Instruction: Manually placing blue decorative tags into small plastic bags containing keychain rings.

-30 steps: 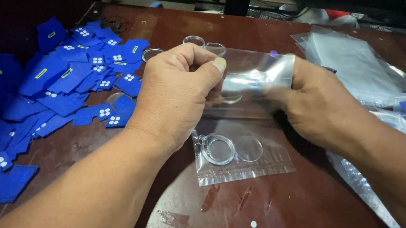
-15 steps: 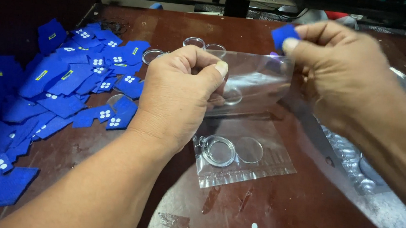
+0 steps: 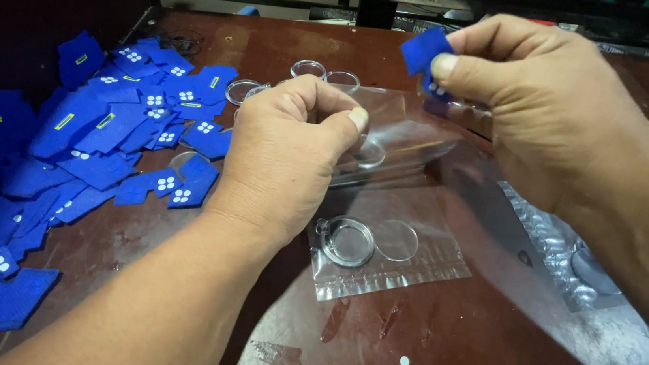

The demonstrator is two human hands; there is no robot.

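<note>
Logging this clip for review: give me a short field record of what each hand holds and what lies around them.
left hand: pinches the edge of a clear bag, held above the table
right hand: fingers pinch a blue patch at the bag's mouth
below the hands: flat packed bag with clear round parts
left side: pile of blue patches
behind the bag: loose clear rings

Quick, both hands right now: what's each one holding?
Left hand: closed, pinching the clear plastic bag at its edge.
Right hand: closed, pinching a small blue patch above the bag.
</note>
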